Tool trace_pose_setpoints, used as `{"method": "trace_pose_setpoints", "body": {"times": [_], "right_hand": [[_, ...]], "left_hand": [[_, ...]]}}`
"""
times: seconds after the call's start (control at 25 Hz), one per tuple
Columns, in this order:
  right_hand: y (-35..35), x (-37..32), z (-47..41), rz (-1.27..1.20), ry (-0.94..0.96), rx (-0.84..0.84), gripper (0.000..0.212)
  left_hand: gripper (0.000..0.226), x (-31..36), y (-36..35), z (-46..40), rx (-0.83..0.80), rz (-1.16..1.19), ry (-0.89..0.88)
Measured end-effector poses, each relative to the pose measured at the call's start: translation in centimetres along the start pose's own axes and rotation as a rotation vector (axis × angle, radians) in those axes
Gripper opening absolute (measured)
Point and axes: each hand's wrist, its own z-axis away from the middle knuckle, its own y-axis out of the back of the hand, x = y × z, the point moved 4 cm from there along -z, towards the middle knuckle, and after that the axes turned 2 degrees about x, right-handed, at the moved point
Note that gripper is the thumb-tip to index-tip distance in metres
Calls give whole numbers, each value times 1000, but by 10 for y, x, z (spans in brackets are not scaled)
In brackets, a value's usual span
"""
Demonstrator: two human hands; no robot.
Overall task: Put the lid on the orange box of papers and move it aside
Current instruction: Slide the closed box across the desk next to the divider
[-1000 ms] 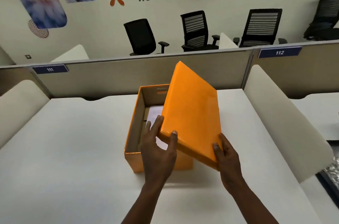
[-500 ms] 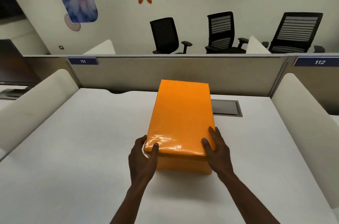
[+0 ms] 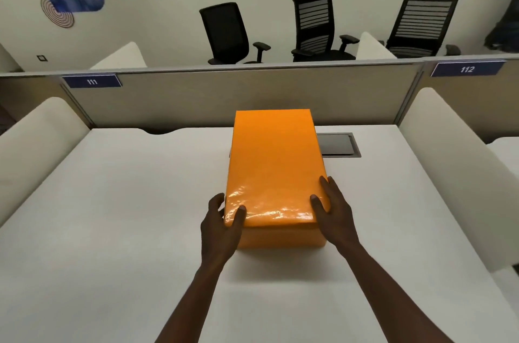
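Now the lid [image 3: 273, 165] sits flat and closed on the box [image 3: 280, 237], at the desk's [image 3: 126, 216] centre; one second earlier it was tilted above the open box, papers showing. Left hand [image 3: 222, 226] grips the lid's 7 o'clock corner, thumb on top, fingers wrapped around the side. Right hand [image 3: 334, 210] clasps the 5 o'clock corner, thumb on top, fingers along the side. Since half a second ago, grips and box position are unchanged. A grommet [image 3: 338, 144] lies at the box's 2 o'clock.

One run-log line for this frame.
lid: on orange box | left hand, right hand: gripping near corners | move aside: pending
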Motion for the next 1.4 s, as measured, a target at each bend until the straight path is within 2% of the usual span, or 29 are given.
{"method": "trace_pose_setpoints", "body": {"times": [0.16, 0.28, 0.44, 0.6, 0.76, 0.96, 1.12, 1.4], "right_hand": [[3, -2, -11, 204, -12, -59, 67], [4, -8, -22, 315, -6, -74, 74], [2, -5, -26, 404, -4, -89, 77], [14, -17, -55, 318, -25, 37, 75], [0, -34, -108, 277, -33, -8, 77], [-17, -48, -176, 292, -8, 5, 77], [-25, -50, -230, 190, -51, -1, 66], [-34, -34, -300, -97, -244, -22, 43]], "left_hand": [[73, 2, -2, -25, -145, -99, -26], [71, 2, -3, -36, -189, -162, -99], [72, -1, 2, -43, -180, -136, -125], [77, 13, -2, -73, -188, -104, -91], [75, 31, -18, -133, -254, -34, 54], [65, 49, -43, -205, -278, -2, 27], [64, 52, -64, -261, -319, 32, 28], [54, 47, -93, -325, -316, 83, 90]]}}
